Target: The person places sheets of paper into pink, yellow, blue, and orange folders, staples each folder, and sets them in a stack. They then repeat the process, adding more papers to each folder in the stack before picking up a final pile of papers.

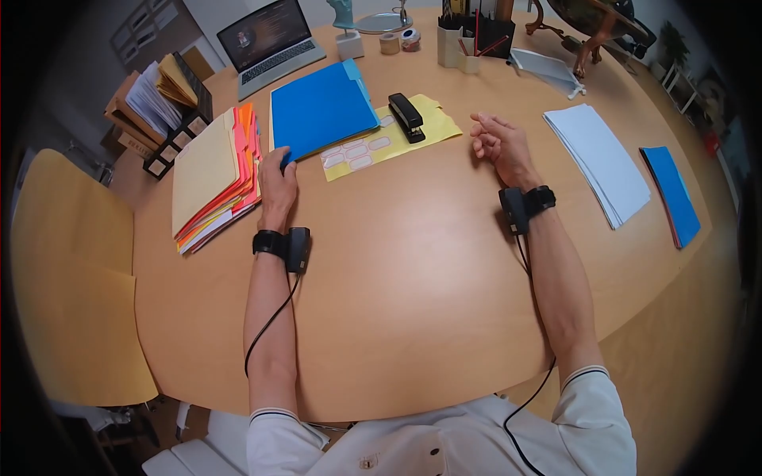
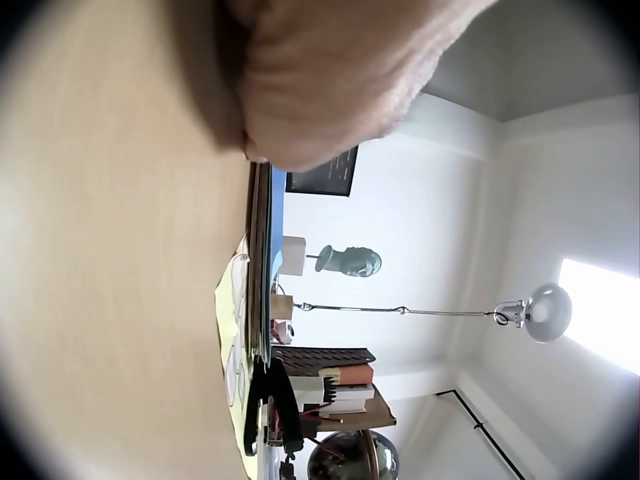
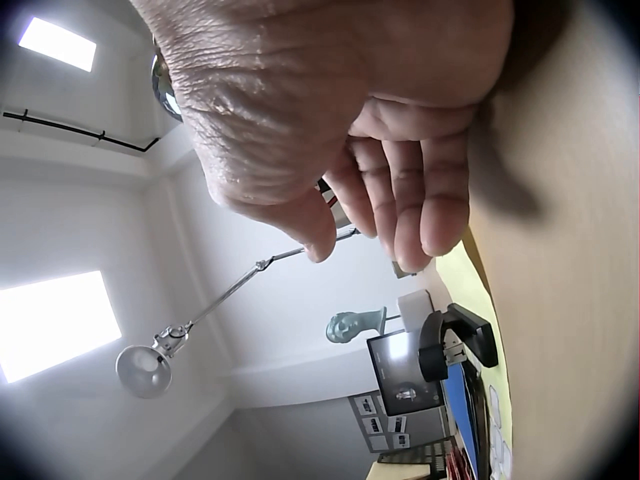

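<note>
A blue folder (image 1: 321, 107) lies on the desk, its near left corner between the thumb and fingers of my left hand (image 1: 277, 187), which pinches it there. In the left wrist view the hand (image 2: 325, 75) covers that end of the folder stack (image 2: 262, 260), and its fingertips are mostly hidden. My right hand (image 1: 503, 151) holds nothing; its fingers are loosely bent above the desk, right of a black stapler (image 1: 406, 119). The stapler stands on a yellow envelope (image 1: 432, 119) that carries white labels (image 1: 359, 151) and reaches partly under the folder.
Left of the folder sits a pile of cream, orange and red folders (image 1: 208, 170). White papers (image 1: 595, 163) and a narrow blue folder (image 1: 671, 194) lie at the right. Behind are a laptop (image 1: 274, 47), tape rolls (image 1: 390, 43) and a pen holder (image 1: 468, 59).
</note>
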The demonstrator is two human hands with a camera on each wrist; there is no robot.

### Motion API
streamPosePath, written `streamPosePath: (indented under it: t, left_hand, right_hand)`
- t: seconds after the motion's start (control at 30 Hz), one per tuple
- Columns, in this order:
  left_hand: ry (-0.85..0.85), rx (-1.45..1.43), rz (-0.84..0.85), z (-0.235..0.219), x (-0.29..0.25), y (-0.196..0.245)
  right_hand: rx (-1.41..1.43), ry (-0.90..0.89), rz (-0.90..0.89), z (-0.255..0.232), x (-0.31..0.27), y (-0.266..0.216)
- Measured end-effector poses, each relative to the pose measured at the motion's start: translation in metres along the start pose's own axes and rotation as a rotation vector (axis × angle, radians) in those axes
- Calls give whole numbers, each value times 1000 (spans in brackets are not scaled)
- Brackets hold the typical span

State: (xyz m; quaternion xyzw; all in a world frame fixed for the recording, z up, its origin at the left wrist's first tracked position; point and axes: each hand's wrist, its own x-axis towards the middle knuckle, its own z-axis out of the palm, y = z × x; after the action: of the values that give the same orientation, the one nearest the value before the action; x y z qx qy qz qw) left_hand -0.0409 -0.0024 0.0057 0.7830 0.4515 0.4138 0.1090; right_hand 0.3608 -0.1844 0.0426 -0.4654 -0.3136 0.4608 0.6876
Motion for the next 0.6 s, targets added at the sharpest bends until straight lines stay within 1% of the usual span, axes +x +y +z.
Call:
streamPosePath:
  t: [0.07, 0.2, 0.27, 0.3, 0.37, 0.4, 0.47, 0.5, 0.57, 0.6]
  left_hand:
    - [3, 66, 46, -1, 1, -4]
    - [28, 116, 81, -4, 2, -3]
    - [80, -9, -55, -7, 2, 3]
    - [81, -8, -55, -8, 1, 9]
    - [233, -58, -162, -11, 0, 21]
    - [234, -57, -160, -14, 0, 28]
    - [218, -553, -522, -19, -2, 36]
    - [217, -554, -521, -18, -2, 33]
    - [195, -939, -573, -19, -2, 31]
    - [193, -940, -571, -21, -1, 33]
  right_hand:
    - [1, -5, 4, 0, 0, 0]
    - [0, -13, 2, 0, 0, 1]
    - [-1, -14, -1, 0, 0, 1]
    - [-2, -12, -1, 0, 0, 1]
    - [-1, -11, -2, 0, 1, 1]
    - [0, -14, -2, -1, 2, 1]
    - [-1, -16, -2, -1, 1, 1]
    - [-6, -9, -2, -1, 1, 1]
    - [-12, 0, -3, -1, 1, 1]
    - [-9, -2, 0, -1, 1, 2]
